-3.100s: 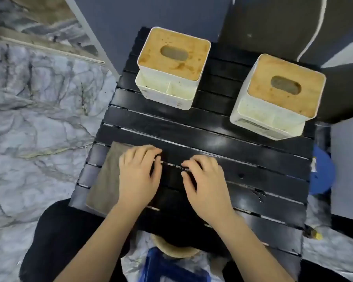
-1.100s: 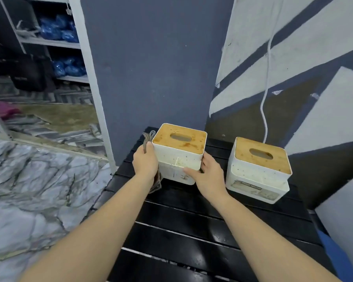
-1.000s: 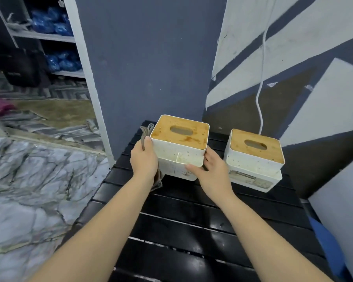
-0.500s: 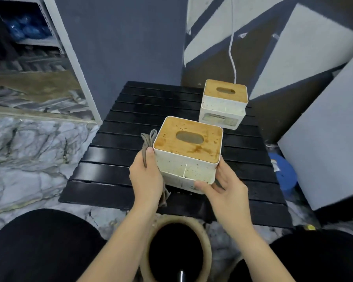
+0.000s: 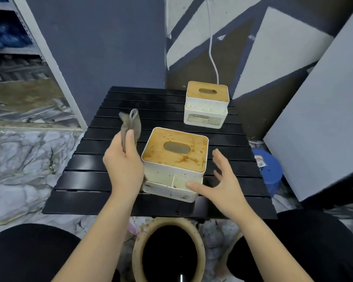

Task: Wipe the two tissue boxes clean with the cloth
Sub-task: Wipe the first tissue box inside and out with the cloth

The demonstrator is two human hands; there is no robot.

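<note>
A white tissue box with a stained wooden lid (image 5: 174, 161) stands near the front of the black slatted table (image 5: 90, 180). My left hand (image 5: 123, 165) is beside its left wall and grips a bunched grey-brown cloth (image 5: 130, 124), which sticks up above my fingers. My right hand (image 5: 220, 180) hovers at the box's right front corner with fingers spread, thumb close to the lower front tray. The second tissue box (image 5: 206, 105), also white with a wooden lid, stands at the table's back right.
A round tan bin with a dark inside (image 5: 167, 249) sits on the floor between my knees, below the table's front edge. A blue stool (image 5: 269, 169) is at the right. A white cable (image 5: 212, 47) hangs down the wall behind the far box.
The near box, carried forward from the back of the table, now stands on the table near its front. My right hand has let go and spread open; my left hand moved off the box with the cloth.
</note>
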